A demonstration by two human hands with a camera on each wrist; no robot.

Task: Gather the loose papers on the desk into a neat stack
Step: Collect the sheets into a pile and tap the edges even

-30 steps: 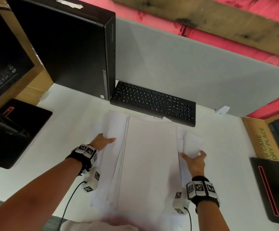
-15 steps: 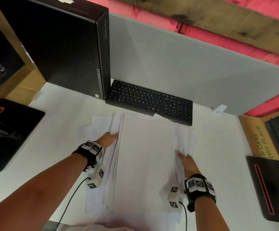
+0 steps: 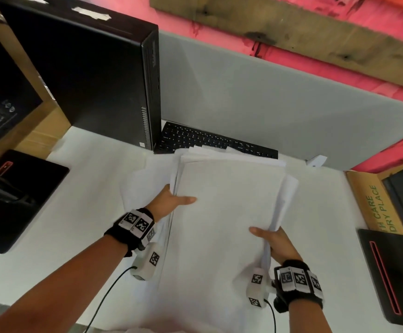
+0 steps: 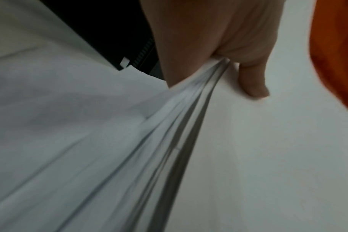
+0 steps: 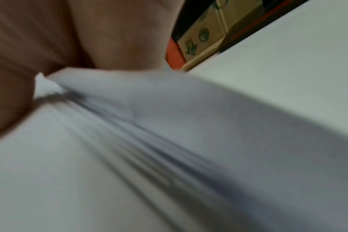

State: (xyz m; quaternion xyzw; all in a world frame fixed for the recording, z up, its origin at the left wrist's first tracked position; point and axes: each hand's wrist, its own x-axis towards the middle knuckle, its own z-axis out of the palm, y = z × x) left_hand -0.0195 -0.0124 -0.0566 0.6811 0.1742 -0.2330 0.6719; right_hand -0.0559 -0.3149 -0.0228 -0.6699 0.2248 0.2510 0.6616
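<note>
At desk centre, the papers were held as one bundle, pinched at 9 o'clock by the left hand and at 4 o'clock by the right hand, thumbs on top, fingers hidden beneath. Gathering was judged mostly done; edges were seen fanned and uneven, and a sheet at 3 o'clock stuck out, so squaring was left. A keyboard at 12 o'clock, partly overlapped by the sheets, and a computer tower at 10 o'clock were noted close by.

Papers now gripped (both hands)
</note>
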